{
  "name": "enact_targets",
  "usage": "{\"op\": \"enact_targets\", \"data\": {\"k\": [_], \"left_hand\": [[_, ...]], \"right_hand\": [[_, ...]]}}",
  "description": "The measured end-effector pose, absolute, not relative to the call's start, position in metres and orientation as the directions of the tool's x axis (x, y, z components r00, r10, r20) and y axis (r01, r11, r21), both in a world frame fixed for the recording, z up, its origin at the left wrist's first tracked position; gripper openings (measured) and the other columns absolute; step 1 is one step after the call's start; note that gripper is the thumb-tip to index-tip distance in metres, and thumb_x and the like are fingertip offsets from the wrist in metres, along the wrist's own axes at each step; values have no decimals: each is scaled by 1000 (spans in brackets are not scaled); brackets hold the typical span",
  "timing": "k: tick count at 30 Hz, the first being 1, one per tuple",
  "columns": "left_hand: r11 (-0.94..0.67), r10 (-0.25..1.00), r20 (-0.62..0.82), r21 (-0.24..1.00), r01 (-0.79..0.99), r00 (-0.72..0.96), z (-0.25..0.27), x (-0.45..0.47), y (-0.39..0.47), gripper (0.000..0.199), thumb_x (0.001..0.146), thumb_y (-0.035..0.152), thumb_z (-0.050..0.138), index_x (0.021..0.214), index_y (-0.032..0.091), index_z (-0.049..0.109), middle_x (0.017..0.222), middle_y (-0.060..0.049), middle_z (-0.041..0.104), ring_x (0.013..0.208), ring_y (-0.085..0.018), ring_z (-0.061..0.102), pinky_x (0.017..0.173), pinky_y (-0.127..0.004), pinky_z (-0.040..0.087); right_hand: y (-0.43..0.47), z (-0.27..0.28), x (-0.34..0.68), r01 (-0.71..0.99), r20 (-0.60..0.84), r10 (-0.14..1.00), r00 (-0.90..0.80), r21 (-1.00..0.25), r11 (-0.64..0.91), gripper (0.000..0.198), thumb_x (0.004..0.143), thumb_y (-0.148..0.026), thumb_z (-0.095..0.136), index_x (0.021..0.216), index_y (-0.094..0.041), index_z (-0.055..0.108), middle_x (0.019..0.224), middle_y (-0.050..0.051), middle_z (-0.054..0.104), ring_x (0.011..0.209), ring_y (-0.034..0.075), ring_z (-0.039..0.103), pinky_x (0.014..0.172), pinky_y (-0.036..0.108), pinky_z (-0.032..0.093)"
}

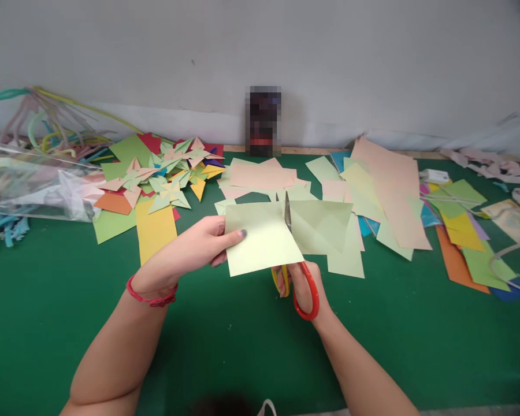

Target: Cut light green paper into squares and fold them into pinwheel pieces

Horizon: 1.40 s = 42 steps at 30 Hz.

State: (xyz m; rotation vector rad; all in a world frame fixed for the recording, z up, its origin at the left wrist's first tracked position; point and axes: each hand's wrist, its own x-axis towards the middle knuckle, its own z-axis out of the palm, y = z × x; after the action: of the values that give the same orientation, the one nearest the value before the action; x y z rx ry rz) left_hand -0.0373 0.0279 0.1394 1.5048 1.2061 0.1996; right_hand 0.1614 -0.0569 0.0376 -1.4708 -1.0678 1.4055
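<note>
My left hand (214, 240) pinches the left edge of a pale green sheet of paper (257, 237), thumb on top and the other fingers underneath. In my right hand (305, 289) is a pair of scissors (307, 292) with red and yellow handles. The metal blades are parted around the sheet, one showing above it and the tip of the other past its far edge. A cut runs up from the near edge, and the part right of the blades slants away. Some fingers of my right hand are hidden behind the paper and handles.
Folded paper stars (171, 193) lie on coloured sheets at the left, beside a clear plastic bag (34, 179). Pink sheets (260, 173) lie ahead, and more cut paper (390, 196) at the right near a white charger (434, 176). A blurred-out dark object (263, 118) stands against the wall.
</note>
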Motion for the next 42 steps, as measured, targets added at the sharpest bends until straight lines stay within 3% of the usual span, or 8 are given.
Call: {"op": "enact_targets", "data": {"k": [18, 25, 37, 42], "left_hand": [[208, 768, -486, 806, 554, 418, 143, -37, 28, 24, 81, 37, 47, 66, 19, 46, 52, 5, 34, 47, -9, 33, 41, -19, 26], [211, 765, -473, 825, 524, 437, 141, -38, 29, 23, 79, 38, 47, 67, 19, 46, 55, 5, 34, 47, -8, 33, 42, -19, 27], [227, 765, -490, 812, 537, 418, 141, -41, 28, 24, 81, 38, 45, 66, 19, 44, 58, 4, 38, 49, -9, 36, 45, -20, 28], [246, 767, -494, 815, 525, 409, 141, -46, 29, 26, 81, 41, 47, 67, 19, 43, 58, 4, 38, 49, -8, 35, 45, -20, 28]], "right_hand": [[-59, 33, 163, 25, -337, 938, 77, -940, -340, 34, 80, -46, 53, 62, -17, 53, 42, -4, 47, 33, 9, 44, 33, 20, 36], [-58, 36, 163, 53, -344, 928, 145, -934, -354, 40, 78, -51, 55, 56, -18, 47, 35, -6, 43, 27, 6, 38, 28, 17, 29], [-56, 40, 166, 61, -322, 942, 91, -943, -328, 37, 79, -47, 54, 57, -18, 45, 36, -7, 41, 28, 6, 37, 29, 18, 31], [-54, 36, 165, -39, -342, 940, 6, -939, -341, 31, 79, -42, 55, 61, -18, 49, 39, -7, 43, 29, 6, 38, 30, 18, 32]]}}
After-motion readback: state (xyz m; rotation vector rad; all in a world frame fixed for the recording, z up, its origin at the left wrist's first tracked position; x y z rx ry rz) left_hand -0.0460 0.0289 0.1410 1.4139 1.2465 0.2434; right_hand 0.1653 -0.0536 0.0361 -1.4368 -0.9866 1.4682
